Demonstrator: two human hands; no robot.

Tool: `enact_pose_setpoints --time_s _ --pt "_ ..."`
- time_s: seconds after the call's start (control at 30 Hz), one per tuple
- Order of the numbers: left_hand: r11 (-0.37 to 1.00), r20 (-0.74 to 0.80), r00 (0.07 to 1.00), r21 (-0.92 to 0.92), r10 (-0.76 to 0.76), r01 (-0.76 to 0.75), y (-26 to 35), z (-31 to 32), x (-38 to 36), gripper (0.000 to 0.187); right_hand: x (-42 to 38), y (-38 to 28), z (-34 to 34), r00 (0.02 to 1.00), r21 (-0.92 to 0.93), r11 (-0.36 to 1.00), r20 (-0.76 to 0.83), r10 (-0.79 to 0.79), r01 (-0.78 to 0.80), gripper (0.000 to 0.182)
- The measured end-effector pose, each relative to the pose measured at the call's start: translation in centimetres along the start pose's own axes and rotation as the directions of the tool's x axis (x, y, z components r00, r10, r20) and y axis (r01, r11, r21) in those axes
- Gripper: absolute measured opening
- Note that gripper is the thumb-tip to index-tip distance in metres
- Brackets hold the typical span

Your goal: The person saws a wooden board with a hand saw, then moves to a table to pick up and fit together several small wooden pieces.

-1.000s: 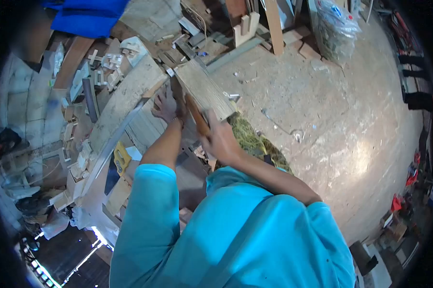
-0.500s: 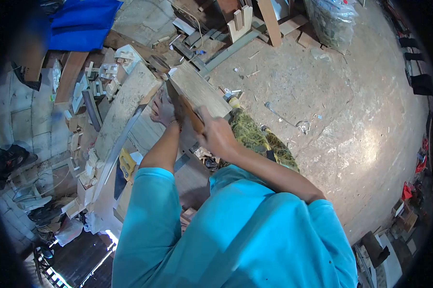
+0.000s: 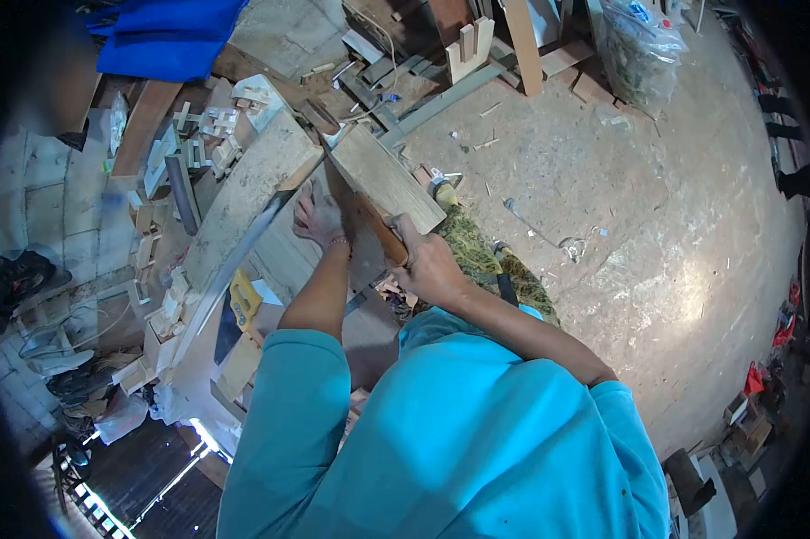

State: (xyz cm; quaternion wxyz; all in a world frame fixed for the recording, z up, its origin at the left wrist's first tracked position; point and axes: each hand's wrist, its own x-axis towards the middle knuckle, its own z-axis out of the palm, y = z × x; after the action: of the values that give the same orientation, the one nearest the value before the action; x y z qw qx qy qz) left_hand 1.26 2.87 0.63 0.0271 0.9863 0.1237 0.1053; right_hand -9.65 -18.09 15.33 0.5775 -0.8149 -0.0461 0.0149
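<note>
In my right hand [image 3: 432,265] is the wooden handle of a handsaw [image 3: 356,199], my fingers wrapped round it. Its dark blade runs away from me along the inner edge of a pale wooden board [image 3: 387,172]. How deep the blade sits is hidden. On the greyish board [image 3: 284,251] left of the blade rests my left hand [image 3: 322,218], its fingers bent and apart, close beside the saw. Whether both boards are one piece cannot be made out. A second saw with a yellow handle [image 3: 244,299] lies to the left of my left forearm.
A worn, thick plank [image 3: 266,166] slopes away at the left, with small wood pieces [image 3: 221,121] beside it. A blue sheet [image 3: 167,40] lies at the back left. Offcuts and a full plastic bag [image 3: 640,58] stand at the back. Concrete floor [image 3: 620,269] extends right.
My right hand and the saw have shifted slightly right and towards me in the picture. The left hand's fingers look more bent. The whole view has shifted a little too.
</note>
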Motion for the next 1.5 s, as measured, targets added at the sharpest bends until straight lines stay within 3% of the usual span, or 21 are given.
enact_pose_setpoints --time_s 0.17,0.23,0.3,0.4,0.47,0.5,0.53,0.63,0.67,0.77,0.87,0.93,1.03,1.1,1.2,1.3,1.37,1.43,1.5 --pt "0.998 0.078 0.996 0.032 -0.050 0.048 0.8 -0.5 0.2 0.045 0.3 -0.3 0.2 0.996 -0.016 0.999 0.070 0.047 -0.046 0.054" --pt "0.998 0.052 0.997 -0.047 -0.049 0.051 1.6 -0.8 0.5 0.042 0.2 -1.2 -0.4 0.992 -0.008 0.997 0.103 0.078 -0.078 0.053" --pt "0.995 0.043 0.997 -0.079 -0.062 0.065 1.6 0.0 1.3 0.041 -0.9 -2.5 -0.6 0.999 -0.081 0.996 0.011 0.030 -0.029 0.051" --pt "0.985 0.028 0.998 -0.158 -0.063 0.067 0.6 1.6 0.7 0.041 -3.7 -2.8 -1.6 0.997 -0.009 0.998 -0.045 -0.057 0.057 0.050" --pt "0.978 -0.004 0.999 -0.206 -0.042 0.040 0.3 1.8 0.5 0.041 -2.5 -2.0 -0.7 1.000 -0.042 0.999 -0.021 0.007 -0.008 0.050" --pt "0.989 0.056 0.997 -0.132 -0.056 0.063 0.9 0.4 0.5 0.042 -1.4 -1.5 -0.3 0.998 -0.072 0.995 -0.009 0.067 -0.068 0.049" --pt "0.995 0.113 0.991 -0.058 -0.071 0.077 1.8 -0.9 0.6 0.042 -0.1 -1.1 0.1 1.000 -0.102 0.995 0.019 0.011 -0.009 0.049" --pt "0.990 0.207 0.972 -0.059 -0.113 0.128 3.7 -3.9 0.3 0.043 3.7 0.2 2.8 0.999 -0.120 0.993 -0.028 0.017 -0.020 0.049" --pt "0.991 0.153 0.983 -0.079 -0.099 0.112 2.7 -2.4 0.4 0.044 3.3 0.3 2.9 0.999 -0.112 0.993 -0.034 0.020 -0.024 0.049" --pt "0.994 0.178 0.979 -0.032 -0.097 0.104 1.5 -0.5 1.2 0.044 1.4 -0.7 1.1 0.993 -0.148 0.988 -0.107 -0.050 0.034 0.051" --pt "0.994 0.109 0.992 -0.074 -0.069 0.077 1.4 -0.5 0.8 0.044 -4.4 -2.5 -1.5 1.000 -0.106 0.994 0.014 0.014 -0.012 0.053" --pt "0.993 0.100 0.991 -0.070 -0.088 0.096 1.5 -0.1 1.0 0.043 -5.2 -2.5 -2.2 0.999 0.020 1.000 -0.049 -0.009 0.010 0.055" --pt "0.994 0.073 0.993 -0.049 -0.093 0.097 1.7 -0.4 0.7 0.041 -1.3 -2.5 -0.4 0.996 -0.095 0.993 0.057 0.074 -0.069 0.055" --pt "0.996 0.057 0.996 -0.037 -0.074 0.076 2.0 -1.0 0.1 0.041 1.1 -0.4 2.0 0.999 -0.094 0.994 0.010 0.049 -0.047 0.055" --pt "0.996 0.111 0.990 -0.031 -0.083 0.087 1.8 -1.8 0.6 0.040 1.5 -0.4 1.4 0.999 -0.096 0.995 -0.041 0.019 -0.023 0.055" --pt "0.987 0.261 0.957 -0.064 -0.128 0.150 1.4 -1.4 1.1 0.041 -1.5 -2.6 -1.5 0.999 -0.080 0.996 -0.026 0.044 -0.046 0.055" --pt "0.992 0.121 0.984 0.018 -0.129 0.128 1.7 -0.6 1.1 0.041 -4.1 -2.6 -2.4 0.999 -0.069 0.997 0.008 0.037 -0.037 0.056" --pt "0.992 0.077 0.989 0.021 -0.123 0.122 1.5 0.1 1.3 0.043 -4.8 -2.2 -2.8 0.993 0.021 0.998 -0.099 -0.056 0.058 0.057" --pt "0.994 0.042 0.993 0.027 -0.110 0.109 1.7 -0.1 0.7 0.044 -2.4 -1.3 -2.1 0.999 -0.035 0.999 -0.035 0.008 -0.010 0.055"
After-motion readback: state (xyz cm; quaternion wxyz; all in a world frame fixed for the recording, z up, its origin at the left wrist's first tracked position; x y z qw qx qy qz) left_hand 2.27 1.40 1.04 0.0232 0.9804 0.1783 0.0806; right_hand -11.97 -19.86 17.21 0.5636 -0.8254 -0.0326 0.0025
